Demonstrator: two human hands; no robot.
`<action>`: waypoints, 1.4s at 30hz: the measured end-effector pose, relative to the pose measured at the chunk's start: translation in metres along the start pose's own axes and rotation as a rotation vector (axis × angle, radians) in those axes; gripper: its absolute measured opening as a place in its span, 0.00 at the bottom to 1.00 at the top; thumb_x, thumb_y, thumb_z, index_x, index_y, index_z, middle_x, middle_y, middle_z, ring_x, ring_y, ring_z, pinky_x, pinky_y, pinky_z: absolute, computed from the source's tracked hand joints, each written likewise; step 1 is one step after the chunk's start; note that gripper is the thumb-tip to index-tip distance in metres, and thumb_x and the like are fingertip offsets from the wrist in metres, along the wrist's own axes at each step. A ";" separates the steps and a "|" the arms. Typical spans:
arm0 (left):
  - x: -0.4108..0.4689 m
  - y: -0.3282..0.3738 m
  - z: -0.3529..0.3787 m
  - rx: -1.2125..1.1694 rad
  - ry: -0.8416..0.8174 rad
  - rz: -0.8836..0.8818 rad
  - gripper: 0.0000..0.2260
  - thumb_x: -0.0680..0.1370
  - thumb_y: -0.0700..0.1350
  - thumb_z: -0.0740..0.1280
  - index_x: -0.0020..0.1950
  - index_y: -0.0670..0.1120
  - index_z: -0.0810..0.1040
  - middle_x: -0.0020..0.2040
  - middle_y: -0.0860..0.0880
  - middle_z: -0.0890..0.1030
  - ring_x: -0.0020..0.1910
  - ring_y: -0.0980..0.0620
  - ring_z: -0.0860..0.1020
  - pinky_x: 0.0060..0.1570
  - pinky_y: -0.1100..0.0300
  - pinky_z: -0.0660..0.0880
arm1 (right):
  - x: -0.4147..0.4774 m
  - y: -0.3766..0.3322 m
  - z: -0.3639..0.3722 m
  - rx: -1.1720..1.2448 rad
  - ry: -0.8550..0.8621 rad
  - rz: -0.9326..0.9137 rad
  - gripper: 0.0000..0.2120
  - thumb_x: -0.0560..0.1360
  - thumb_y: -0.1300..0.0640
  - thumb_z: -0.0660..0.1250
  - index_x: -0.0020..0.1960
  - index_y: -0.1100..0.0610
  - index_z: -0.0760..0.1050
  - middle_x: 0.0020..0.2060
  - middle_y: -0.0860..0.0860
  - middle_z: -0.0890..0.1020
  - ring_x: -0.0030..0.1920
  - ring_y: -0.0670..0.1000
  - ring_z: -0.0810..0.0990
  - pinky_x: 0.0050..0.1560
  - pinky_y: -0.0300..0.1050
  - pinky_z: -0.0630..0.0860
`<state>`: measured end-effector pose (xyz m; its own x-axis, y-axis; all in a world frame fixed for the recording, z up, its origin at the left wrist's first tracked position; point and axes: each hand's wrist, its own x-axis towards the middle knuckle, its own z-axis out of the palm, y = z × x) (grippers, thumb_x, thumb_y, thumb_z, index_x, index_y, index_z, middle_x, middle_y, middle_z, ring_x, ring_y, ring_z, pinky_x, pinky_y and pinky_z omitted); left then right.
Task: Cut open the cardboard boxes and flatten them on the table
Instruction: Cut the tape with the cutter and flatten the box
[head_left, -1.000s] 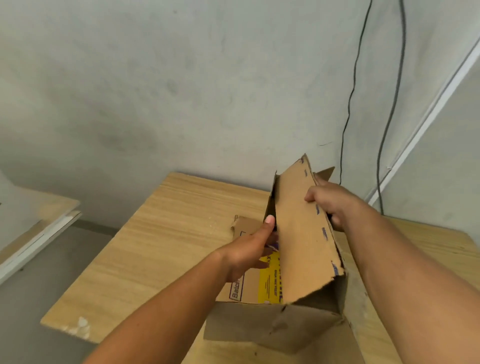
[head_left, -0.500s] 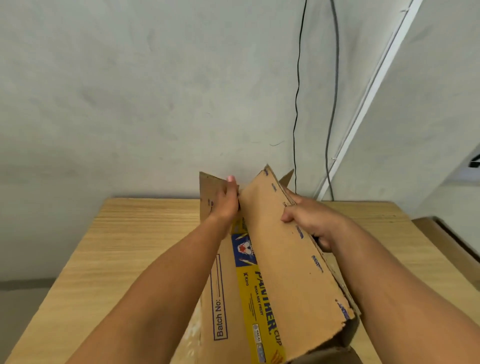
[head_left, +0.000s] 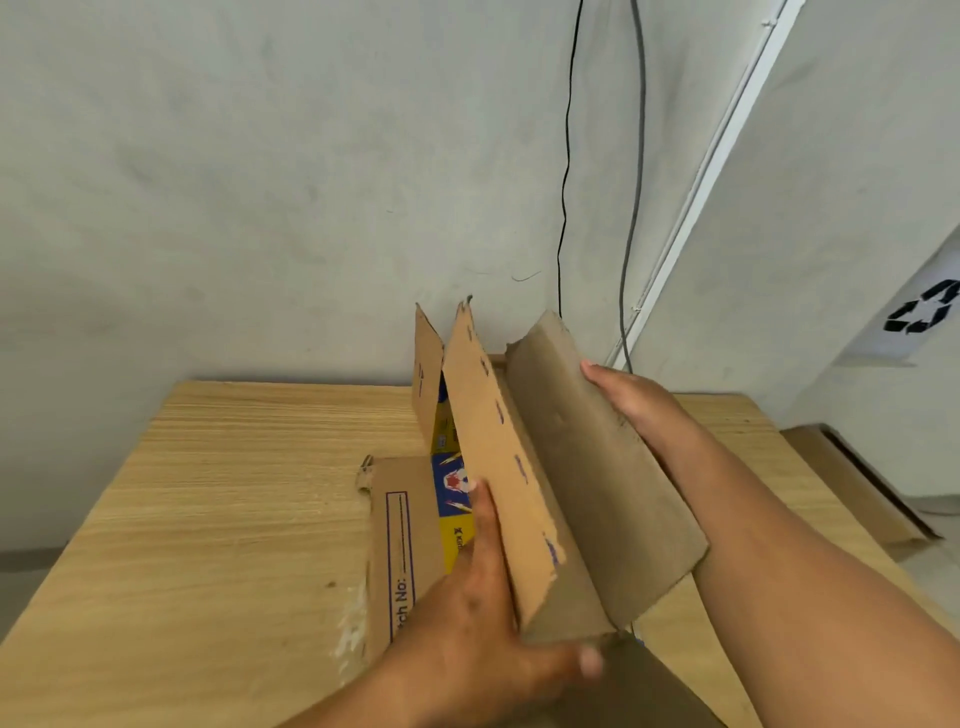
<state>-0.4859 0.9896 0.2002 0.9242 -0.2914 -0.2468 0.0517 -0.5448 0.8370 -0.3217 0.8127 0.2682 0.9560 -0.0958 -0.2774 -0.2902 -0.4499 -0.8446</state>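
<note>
Head view: my straight-fingered left grip (head_left: 483, 608) pins the cardboard box (head_left: 402, 525) to the counter (head_left: 234, 493); my flat-palmed right grip (head_left: 636, 402) pushes its flap (head_left: 597, 493) down.

We see the brown cardboard box (head_left: 519, 467) cut open and only partly flattened on the wooden table (head_left: 234, 493). Left of centre, one panel (head_left: 400, 545) lies flat, printed with a purple "Batch No:" frame beside a yellow-and-blue band. At centre, two plain panels with ragged edges stand tilted, meeting in a fold at the bottom. Behind them a narrow flap (head_left: 427, 374) stands upright. At the right edge of the frame lies another cardboard piece (head_left: 857, 488).
</note>
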 end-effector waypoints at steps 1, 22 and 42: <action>0.002 -0.002 0.003 0.011 0.082 -0.013 0.56 0.74 0.66 0.69 0.72 0.60 0.19 0.75 0.61 0.64 0.71 0.57 0.71 0.70 0.58 0.68 | 0.000 0.002 -0.006 -0.005 0.049 -0.020 0.20 0.76 0.38 0.67 0.56 0.52 0.84 0.51 0.52 0.86 0.49 0.53 0.84 0.57 0.47 0.78; 0.079 -0.025 -0.008 -0.555 0.648 -0.409 0.21 0.77 0.44 0.72 0.69 0.42 0.73 0.61 0.45 0.80 0.59 0.43 0.79 0.64 0.49 0.76 | -0.109 0.092 -0.010 -0.434 0.048 -0.035 0.48 0.70 0.23 0.57 0.80 0.43 0.43 0.75 0.56 0.61 0.69 0.62 0.70 0.62 0.55 0.71; 0.119 -0.086 -0.053 0.094 0.772 -0.426 0.15 0.75 0.59 0.72 0.43 0.48 0.76 0.41 0.50 0.79 0.40 0.47 0.77 0.37 0.56 0.74 | 0.007 0.129 0.014 -0.855 0.271 -0.207 0.37 0.76 0.37 0.66 0.79 0.47 0.56 0.67 0.48 0.65 0.48 0.52 0.77 0.40 0.43 0.70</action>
<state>-0.3602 1.0431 0.1244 0.8328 0.5443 -0.1010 0.4494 -0.5581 0.6975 -0.3528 0.7667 0.1512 0.9942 -0.0959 0.0495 -0.0835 -0.9742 -0.2095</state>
